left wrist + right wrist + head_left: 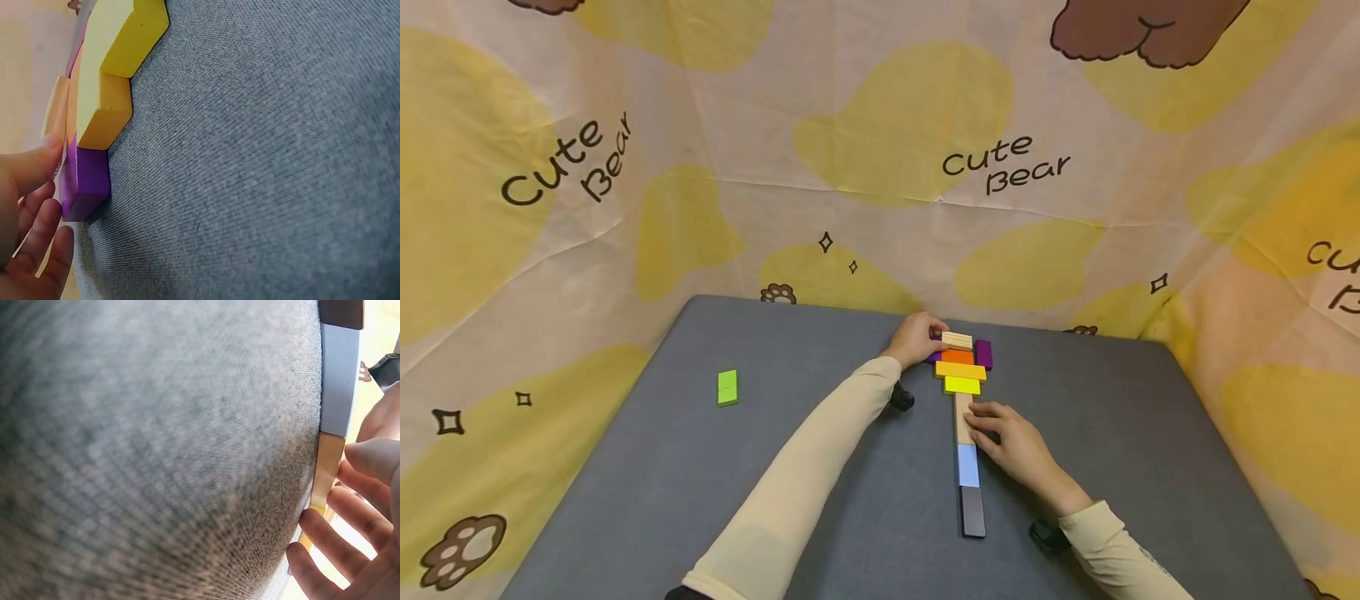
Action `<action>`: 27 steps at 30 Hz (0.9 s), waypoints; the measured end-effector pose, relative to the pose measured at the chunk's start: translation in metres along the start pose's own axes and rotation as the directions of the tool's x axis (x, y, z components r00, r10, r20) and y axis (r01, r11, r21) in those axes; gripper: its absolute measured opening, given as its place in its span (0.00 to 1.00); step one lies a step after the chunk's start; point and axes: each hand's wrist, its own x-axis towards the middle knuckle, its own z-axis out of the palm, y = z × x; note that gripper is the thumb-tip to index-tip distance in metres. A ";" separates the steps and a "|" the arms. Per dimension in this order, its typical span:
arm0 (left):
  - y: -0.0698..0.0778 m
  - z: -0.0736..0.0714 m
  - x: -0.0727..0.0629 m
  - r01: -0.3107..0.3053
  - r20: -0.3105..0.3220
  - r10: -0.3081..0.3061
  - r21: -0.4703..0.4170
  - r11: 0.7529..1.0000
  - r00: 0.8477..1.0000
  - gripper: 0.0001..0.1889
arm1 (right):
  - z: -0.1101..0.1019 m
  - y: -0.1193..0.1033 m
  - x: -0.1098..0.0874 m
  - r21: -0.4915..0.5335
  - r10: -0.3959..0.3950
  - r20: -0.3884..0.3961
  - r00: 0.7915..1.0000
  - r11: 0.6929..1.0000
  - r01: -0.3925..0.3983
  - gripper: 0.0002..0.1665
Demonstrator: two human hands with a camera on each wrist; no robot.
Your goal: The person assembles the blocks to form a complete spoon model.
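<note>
Flat coloured blocks form a figure on the grey table. At its far end my left hand (916, 340) holds a plain wooden block (957, 340) by its left end; the thumb (47, 159) lies on it, the index finger is hidden. Beside that hand is a purple block (90, 175), next to an orange block (957, 357). Nearer come an amber block (960, 371) and a yellow block (962, 385). My right hand (1018, 446) touches a long wooden block (962, 421) with extended fingers. Below it lie a light blue block (967, 465) and a dark grey block (972, 512).
A green block (727, 388) lies apart on the left of the table (647, 500). Another purple block (983, 354) stands at the figure's far right side. A printed cloth (880, 150) hangs behind the table's back edge and along both sides.
</note>
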 end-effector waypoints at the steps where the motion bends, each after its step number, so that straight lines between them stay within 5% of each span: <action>1: 0.000 0.000 0.000 -0.001 -0.002 0.001 0.000 1.000 1.000 0.16 | 0.000 0.000 0.000 0.000 0.000 0.000 1.000 1.000 0.000 0.21; 27: 0.004 0.000 0.007 0.029 0.050 -0.031 0.054 0.998 0.998 0.12 | 0.003 0.002 -0.001 -0.004 0.003 -0.005 1.000 1.000 -0.003 0.21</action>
